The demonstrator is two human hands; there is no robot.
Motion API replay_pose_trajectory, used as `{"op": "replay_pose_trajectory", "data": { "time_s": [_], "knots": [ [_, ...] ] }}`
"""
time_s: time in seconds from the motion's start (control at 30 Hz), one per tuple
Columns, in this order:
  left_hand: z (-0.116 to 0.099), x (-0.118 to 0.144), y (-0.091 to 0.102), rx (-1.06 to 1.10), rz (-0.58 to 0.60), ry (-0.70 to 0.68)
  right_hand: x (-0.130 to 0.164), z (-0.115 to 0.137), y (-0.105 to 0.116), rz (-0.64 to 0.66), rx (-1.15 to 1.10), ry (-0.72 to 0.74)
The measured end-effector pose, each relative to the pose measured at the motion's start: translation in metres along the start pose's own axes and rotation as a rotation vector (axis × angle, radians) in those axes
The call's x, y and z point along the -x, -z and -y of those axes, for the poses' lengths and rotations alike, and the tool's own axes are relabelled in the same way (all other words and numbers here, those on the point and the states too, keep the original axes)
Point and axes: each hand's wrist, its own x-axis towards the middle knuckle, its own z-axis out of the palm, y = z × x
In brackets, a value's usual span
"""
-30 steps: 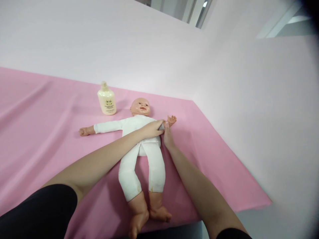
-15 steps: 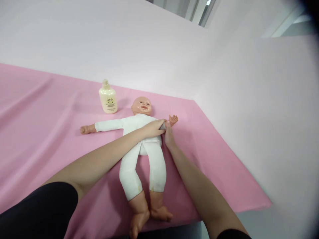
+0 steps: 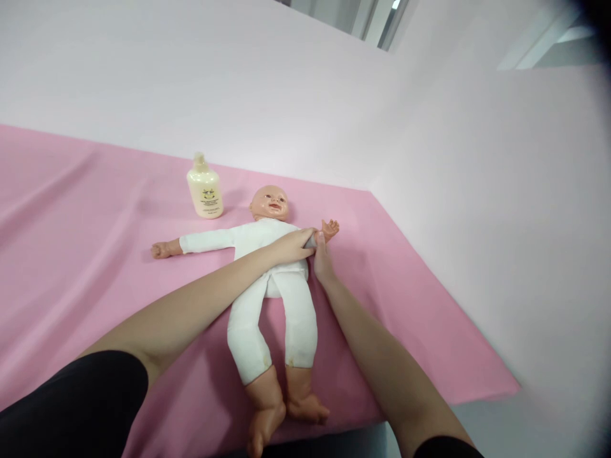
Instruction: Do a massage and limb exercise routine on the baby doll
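A baby doll [image 3: 267,280] in a white suit lies face up on a pink sheet [image 3: 86,254], head toward the wall, feet at the near edge. My left hand [image 3: 291,247] reaches across its chest and pinches the sleeve at the doll's right-side arm. My right hand [image 3: 322,261] comes from below and grips the same sleeve near the wrist, just under the doll's small hand [image 3: 330,228]. The two hands touch each other there. The doll's other arm stretches out to the left.
A cream lotion bottle [image 3: 205,188] stands upright behind the doll's left-side shoulder, near the pale wall. The sheet's right edge [image 3: 429,280] runs diagonally toward me, and its near edge lies by the doll's feet.
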Motion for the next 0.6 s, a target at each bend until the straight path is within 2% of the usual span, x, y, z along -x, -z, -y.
{"op": "replay_pose_trajectory", "data": {
  "time_s": [0.6],
  "knots": [
    [-0.0017,0.0004,0.0007,-0.009,-0.001,0.003,-0.001,-0.0042,0.0012,0.021,-0.008,0.016]
  ]
}}
